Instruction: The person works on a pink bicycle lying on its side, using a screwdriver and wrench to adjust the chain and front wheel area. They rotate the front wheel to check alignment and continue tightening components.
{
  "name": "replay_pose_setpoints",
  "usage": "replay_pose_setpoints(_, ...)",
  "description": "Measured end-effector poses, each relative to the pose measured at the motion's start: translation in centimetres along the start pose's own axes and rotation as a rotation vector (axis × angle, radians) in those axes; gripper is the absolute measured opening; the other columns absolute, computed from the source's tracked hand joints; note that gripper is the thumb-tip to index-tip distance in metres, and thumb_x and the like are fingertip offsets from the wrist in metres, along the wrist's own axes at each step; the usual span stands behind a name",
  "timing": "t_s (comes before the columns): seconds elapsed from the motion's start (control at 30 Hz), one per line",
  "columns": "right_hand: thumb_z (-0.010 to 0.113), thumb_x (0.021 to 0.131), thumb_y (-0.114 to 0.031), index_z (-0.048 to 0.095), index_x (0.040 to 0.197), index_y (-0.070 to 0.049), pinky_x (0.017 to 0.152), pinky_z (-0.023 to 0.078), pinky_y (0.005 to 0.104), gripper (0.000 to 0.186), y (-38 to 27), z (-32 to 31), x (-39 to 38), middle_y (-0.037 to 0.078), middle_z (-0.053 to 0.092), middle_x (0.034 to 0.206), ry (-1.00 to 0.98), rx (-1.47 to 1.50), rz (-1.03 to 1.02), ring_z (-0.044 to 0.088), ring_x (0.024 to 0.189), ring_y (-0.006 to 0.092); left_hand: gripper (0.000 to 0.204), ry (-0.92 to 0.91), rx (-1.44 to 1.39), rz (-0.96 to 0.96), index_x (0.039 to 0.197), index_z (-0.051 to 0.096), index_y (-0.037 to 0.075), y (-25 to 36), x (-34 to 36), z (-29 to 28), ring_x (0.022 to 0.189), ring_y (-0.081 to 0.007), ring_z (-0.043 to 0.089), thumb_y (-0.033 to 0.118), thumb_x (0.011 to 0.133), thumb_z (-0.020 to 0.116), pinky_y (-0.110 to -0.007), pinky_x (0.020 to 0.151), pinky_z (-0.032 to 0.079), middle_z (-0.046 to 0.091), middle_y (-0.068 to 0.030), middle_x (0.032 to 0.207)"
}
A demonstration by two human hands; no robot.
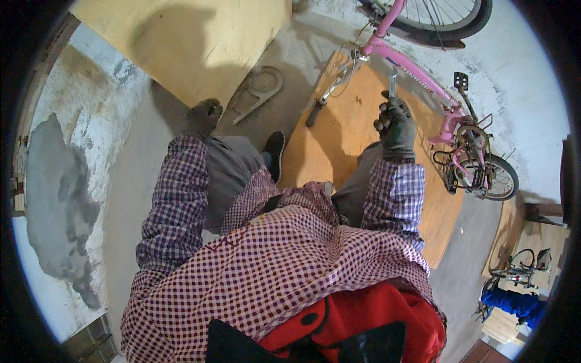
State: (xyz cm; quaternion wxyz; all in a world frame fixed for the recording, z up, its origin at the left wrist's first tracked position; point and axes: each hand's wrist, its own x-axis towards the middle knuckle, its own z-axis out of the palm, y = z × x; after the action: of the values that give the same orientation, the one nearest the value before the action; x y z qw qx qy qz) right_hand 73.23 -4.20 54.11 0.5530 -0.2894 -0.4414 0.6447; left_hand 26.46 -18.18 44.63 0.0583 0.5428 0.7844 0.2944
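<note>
My right hand point(397, 130), in a dark grey glove, is closed around a silver wrench point(392, 86). The wrench's jaw end points up and away from me. Just beyond and to the right lies a pink bicycle frame point(417, 75), its crank and pedal point(461, 81) beside a chainring. A brake lever and black handlebar grip point(313, 114) rest on the board left of that hand. My left hand point(204, 116), gloved too, is curled above my left knee; its fingers hide whatever may be in it. Near it on the floor lies a pale ring-ended chain guard point(260, 95).
A wooden board point(302, 148) lies under the bicycle. Another plywood sheet point(187, 42) is at the far left. A large wheel point(460, 27) is at the top right, a small wheel point(505, 175) at the right. Farther right is another bicycle point(521, 266) by blue cloth point(514, 301).
</note>
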Motion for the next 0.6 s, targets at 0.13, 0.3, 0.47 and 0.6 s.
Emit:
replay_pose_setpoints(0.13, 0.056, 0.100, -0.015, 0.063, 0.120, -0.001, 0.050, 0.042, 0.0278, 0.025, -0.5, 0.9, 0.4, 0.005, 0.062, 0.083, -0.039, -0.011, -0.008, 0.049, 0.054, 0.0101, 0.043, -0.011, -0.078, 0.077, 0.120, 0.068, 0.007, 1.4, 1.7, -1.5, 0.105, -0.0312, 0.069, 0.042, 0.096, 0.063, -0.042, 0.091, 0.054, 0.072, -0.0180, 0.115)
replay_pose_setpoints(0.3, 0.058, 0.100, -0.022, 0.063, 0.118, -0.002, 0.050, 0.041, 0.0280, 0.027, -0.1, 2.2, 0.0, 0.003, 0.061, 0.081, -0.054, -0.013, 0.026, 0.048, 0.054, 0.0095, 0.035, 0.114, -0.047, 0.065, 0.104, 0.071, 0.007, 2.3, 1.2, -2.5, 0.095, -0.0355, 0.070, 0.040, 0.093, 0.064, -0.044, 0.083, 0.054, 0.071, -0.0182, 0.099)
replay_pose_setpoints(0.47, 0.060, 0.102, -0.026, 0.064, 0.115, -0.003, 0.049, 0.040, 0.0275, 0.027, -1.9, 4.8, -2.1, 0.001, 0.059, 0.077, 0.019, -0.033, 0.064, 0.046, 0.052, 0.0090, 0.047, 0.091, 0.116, 0.067, 0.091, 0.068, 0.005, 4.8, 1.0, -7.1, 0.087, -0.0387, 0.068, 0.052, 0.090, 0.063, -0.047, 0.075, 0.052, 0.068, -0.0217, 0.091)
replay_pose_setpoints(0.6, 0.058, 0.102, -0.021, 0.064, 0.117, -0.001, 0.049, 0.040, 0.0281, 0.026, -5.2, 9.0, -5.0, 0.002, 0.059, 0.078, 0.024, -0.001, 0.025, 0.047, 0.054, 0.0095, 0.050, 0.089, 0.022, -0.053, 0.093, 0.068, 0.004, 6.6, -0.7, -10.3, 0.082, -0.0361, 0.068, 0.054, 0.091, 0.063, -0.046, 0.074, 0.052, 0.069, -0.0196, 0.087)
